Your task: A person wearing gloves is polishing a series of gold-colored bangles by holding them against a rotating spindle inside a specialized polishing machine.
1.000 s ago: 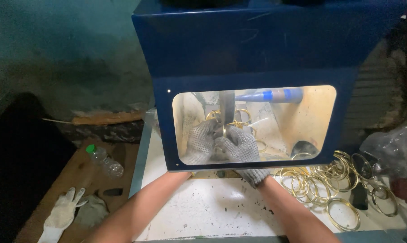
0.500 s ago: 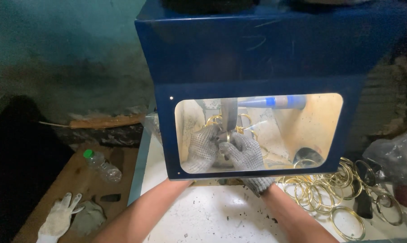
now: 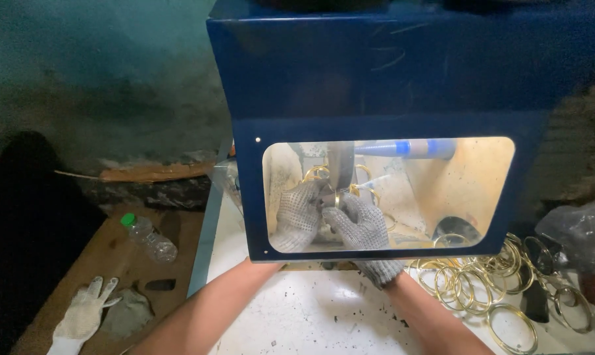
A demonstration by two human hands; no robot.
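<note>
Both hands work inside a blue hooded cabinet (image 3: 376,72), seen through its clear window (image 3: 442,190); the hood appears placed to screen the person from whatever comes off the work while the window keeps it in sight. The left hand (image 3: 298,217) and right hand (image 3: 358,223), each in a grey knitted glove, meet at the centre of the window and together pinch a small gold ring (image 3: 337,199), fingers closed narrowly on it from either side. The ring is held against a dark vertical band (image 3: 340,164), probably a belt or wheel, presumably so that two-handed grip steadies it. The ring looks thin, round and bright yellow, mostly hidden by the fingers. Further gold rings (image 3: 317,172) hang or lie just behind the hands. A blue-handled rod (image 3: 409,148) runs across the upper right of the chamber. Outside, to the right on the white speckled table (image 3: 297,315), lies a heap of larger gold rings (image 3: 481,279). To the left, on a brown board, lie a plastic bottle (image 3: 149,238) and a spare white glove (image 3: 83,315).
</note>
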